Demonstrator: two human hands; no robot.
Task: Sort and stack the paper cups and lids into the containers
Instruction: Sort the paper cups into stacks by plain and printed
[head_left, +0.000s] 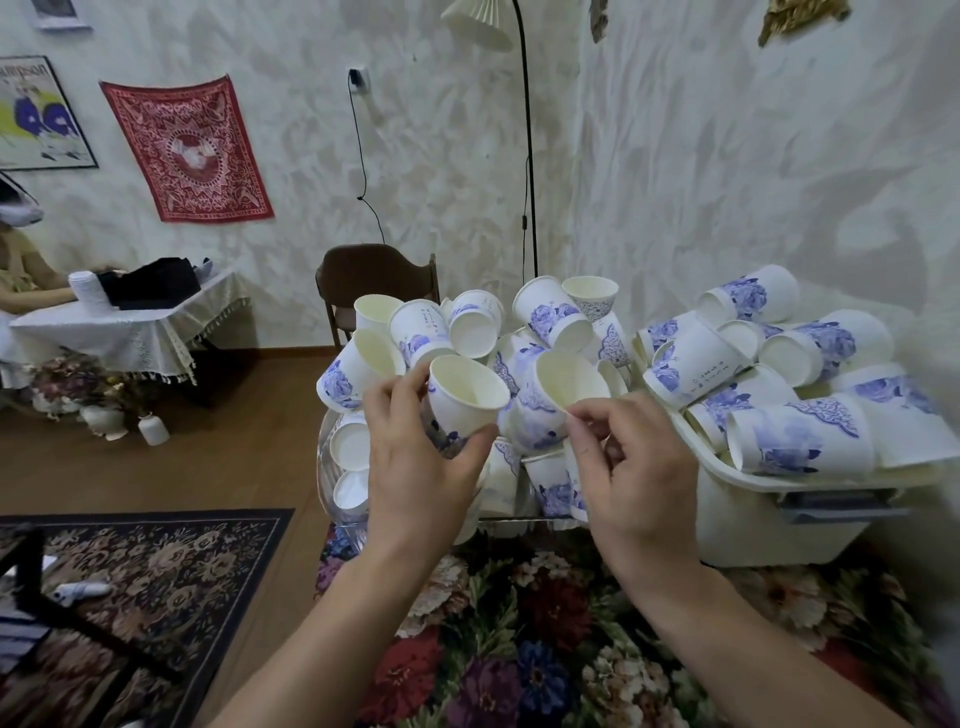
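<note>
Our left hand (415, 467) grips one paper cup (464, 404) just left of the heap in the clear container (326, 457); our right hand (631, 467) pinches a second cup's (563, 387) rim. We should align mouths upward, then nest them squarely

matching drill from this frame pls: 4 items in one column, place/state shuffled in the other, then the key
Items
1. left hand
2. right hand
3. white bin
4. wooden chair

Places/states
A. far right, heaped with cups lying on their sides
B. pinches the rim of a cup in the middle pile
C. stands by the wall behind the cup pile
D. grips a cup with blue flowers, mouth tilted up and to the right

Pairs: 1-D, 2-B, 3-A, 4-C
</note>
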